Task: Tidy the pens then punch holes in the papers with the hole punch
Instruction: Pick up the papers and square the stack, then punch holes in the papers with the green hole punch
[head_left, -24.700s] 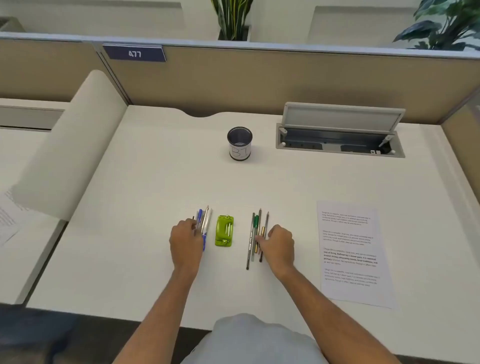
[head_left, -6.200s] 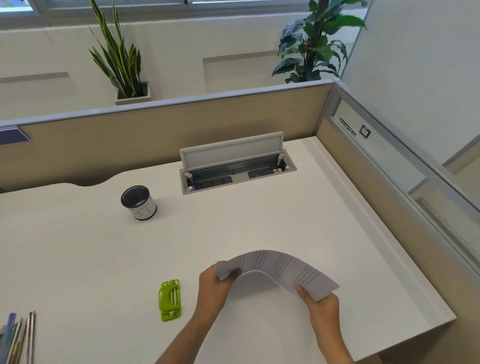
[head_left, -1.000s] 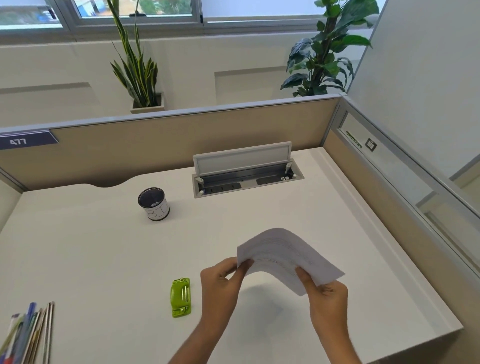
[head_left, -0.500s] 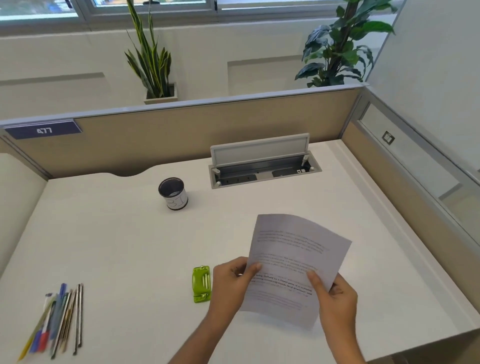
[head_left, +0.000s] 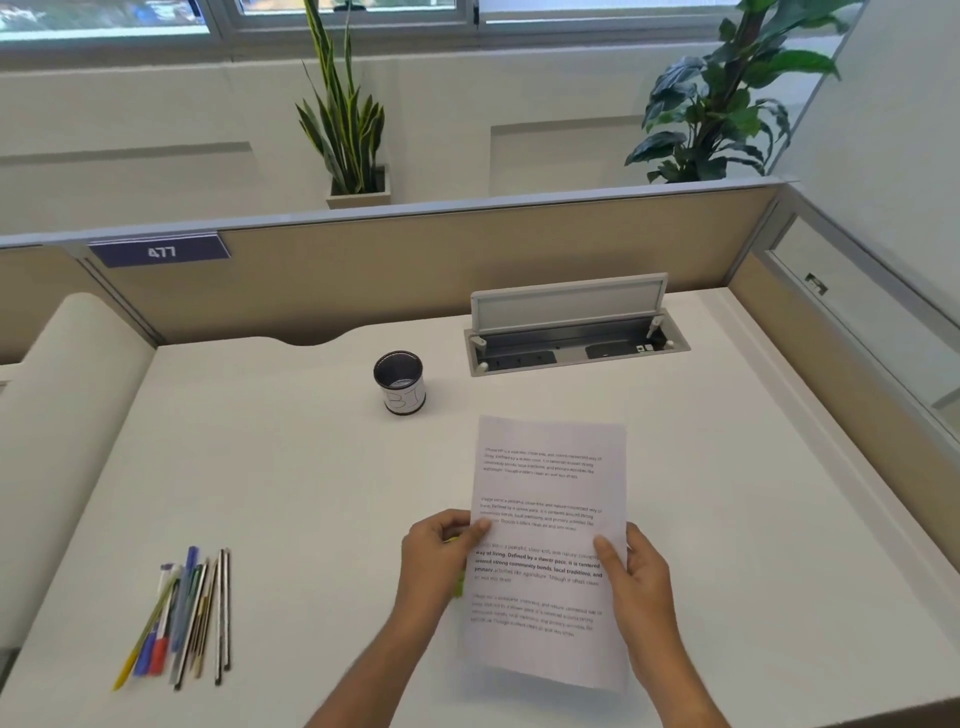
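Grip: left hand (head_left: 435, 562), right hand (head_left: 638, 578), printed paper (head_left: 550, 488)

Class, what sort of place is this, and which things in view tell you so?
Most likely an office cubicle: a white desk fenced by beige partition panels, a number plate reading 477, and a flip-up power socket box set into the desk.
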